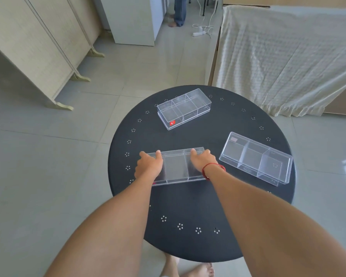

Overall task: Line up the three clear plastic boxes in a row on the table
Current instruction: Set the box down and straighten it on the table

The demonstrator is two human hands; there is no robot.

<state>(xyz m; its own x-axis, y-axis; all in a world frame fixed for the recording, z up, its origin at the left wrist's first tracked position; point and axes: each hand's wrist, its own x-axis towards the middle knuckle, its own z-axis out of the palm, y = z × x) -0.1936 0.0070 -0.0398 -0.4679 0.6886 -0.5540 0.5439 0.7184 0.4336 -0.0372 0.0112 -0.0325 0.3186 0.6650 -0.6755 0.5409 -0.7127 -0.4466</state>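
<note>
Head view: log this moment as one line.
left hand + right hand: gripping near box | far box: untouched, angled | right box: untouched, angled | row: not formed | table

Bright daylight, wide-angle edge distortion

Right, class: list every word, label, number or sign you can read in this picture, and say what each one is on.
No text can be read.
Red sticker on the far box: white marks, too small to read.
Pale sticker on the right-side box: blurred, unreadable.
Box under both hands: a bit of red at its near left corner, mostly hidden.
</note>
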